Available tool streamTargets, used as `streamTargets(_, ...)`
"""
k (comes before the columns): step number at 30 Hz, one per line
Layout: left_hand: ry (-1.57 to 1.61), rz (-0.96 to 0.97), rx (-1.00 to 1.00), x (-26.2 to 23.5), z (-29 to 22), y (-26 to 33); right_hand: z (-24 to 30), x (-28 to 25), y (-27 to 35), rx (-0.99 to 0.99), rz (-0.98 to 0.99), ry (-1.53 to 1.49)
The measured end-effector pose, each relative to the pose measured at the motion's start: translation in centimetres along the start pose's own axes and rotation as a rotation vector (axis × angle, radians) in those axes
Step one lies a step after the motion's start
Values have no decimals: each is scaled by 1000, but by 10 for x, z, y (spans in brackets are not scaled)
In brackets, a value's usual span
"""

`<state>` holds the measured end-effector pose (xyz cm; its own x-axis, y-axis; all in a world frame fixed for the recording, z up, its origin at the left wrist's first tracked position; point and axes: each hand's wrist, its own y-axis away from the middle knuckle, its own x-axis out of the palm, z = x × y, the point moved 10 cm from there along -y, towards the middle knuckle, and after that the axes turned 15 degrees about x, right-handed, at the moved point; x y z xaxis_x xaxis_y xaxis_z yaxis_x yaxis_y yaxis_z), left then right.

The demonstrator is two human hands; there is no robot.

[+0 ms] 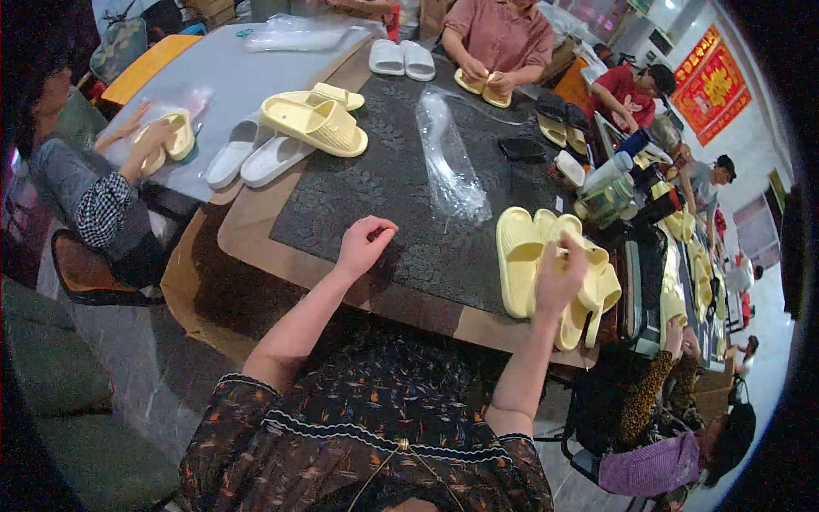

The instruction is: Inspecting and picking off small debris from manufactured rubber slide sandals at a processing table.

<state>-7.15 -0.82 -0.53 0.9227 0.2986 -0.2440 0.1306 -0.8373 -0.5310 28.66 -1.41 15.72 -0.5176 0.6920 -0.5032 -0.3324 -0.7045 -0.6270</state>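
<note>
Left hand (368, 245) — positioned above the near part of the mat. Its grip is narrow: fingers curled in toward the thumb, nothing visible between them. Right hand (565, 275) — positioned over the yellow slippers (516, 256) at the right end of the surface (256, 239), fingers bent. Whether this grip is closed on a strap or only rests there cannot be told; the hand hides the contact.

Handling: the slippers are probably light, soft and springy, with little risk of breakage. The smooth foam may slide a little against its neighbour. Take hold at the wide strap, or pinch the sole edge at the heel; avoid lifting by overlapping parts — a second slipper may come along.

Materials, left to right. White slippers (277, 162): smooth, matte, rounded soles, partly beneath the stacked pair (317, 126), which is pale yellow with ribbed straps. Mat (367, 192): dark, with a raised leaf-like pattern. White pair (387, 60) at the far edge: broad straps, set side by side. Clear bag (456, 166): thin, creased, glossy film, lying flat and likely to cling or slip. Yellow slippers: thick soles, open toes, bunched closely together.
</note>
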Motion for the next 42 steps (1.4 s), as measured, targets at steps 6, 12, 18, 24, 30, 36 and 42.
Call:
streamTargets(6,-276,-174,221,-59,-33,-50,50,111,76,-130,430,-299)
streamTargets(12,-925,-222,349,-118,-36,-112,56,150,126,-134,612,-306)
streamTargets(18,-1068,144,237,-102,9,-130,32,159,126,80,735,-429)
streamTargets(24,-699,225,90,-42,6,-77,31,158,121,131,710,-444)
streamTargets(30,-530,385,-18,4,-49,-3,26,163,120,170,720,-477)
streamTargets(36,-219,754,164,62,-116,57,15,166,119,271,737,-527)
streamTargets(42,-39,1170,189,74,-138,58,-1,164,114,367,690,-501)
